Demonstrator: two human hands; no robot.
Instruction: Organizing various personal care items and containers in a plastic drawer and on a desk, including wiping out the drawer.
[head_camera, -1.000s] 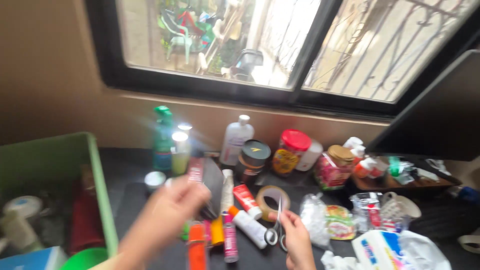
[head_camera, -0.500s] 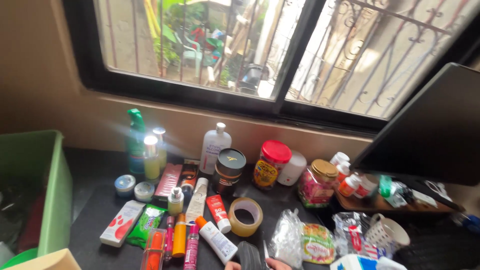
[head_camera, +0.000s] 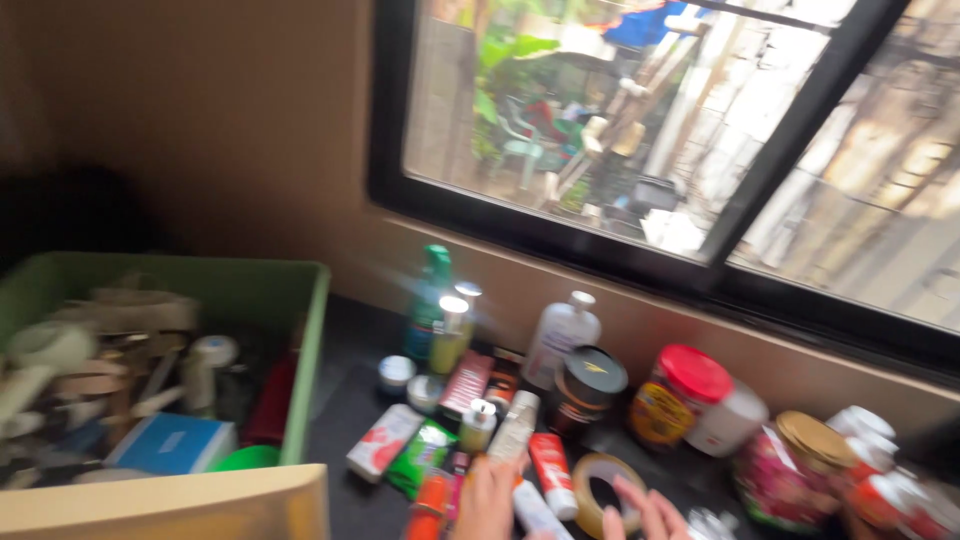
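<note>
Black is the colour of the counter (head_camera: 345, 420), and many small toiletry things lie on it under the window (head_camera: 640, 150). I take the roll of clear tape (head_camera: 605, 495) as the landmark. It lies flat near the bottom edge of the view. The right hand (head_camera: 645, 512) is at the right side of the roll, with its fingers spread and the fingertips touching or nearly touching the rim; the picture is blurred, so I cannot tell if they grip it. The left hand (head_camera: 487, 500) is to the left of the roll, its fingers stretched forward over a white tube (head_camera: 535, 510), and I cannot tell if they close on anything. Between this hand and the roll lies a red and white tube (head_camera: 551, 472). Behind the roll stands a dark jar with a black lid (head_camera: 585, 390), and behind it to the right a jar with a red lid (head_camera: 675, 400). Left of the roll, past the left hand, are a green packet (head_camera: 425, 455) and a white and red box (head_camera: 385, 440). Far to the left of the roll stands a green bin (head_camera: 300, 360) full of mixed things.
</note>
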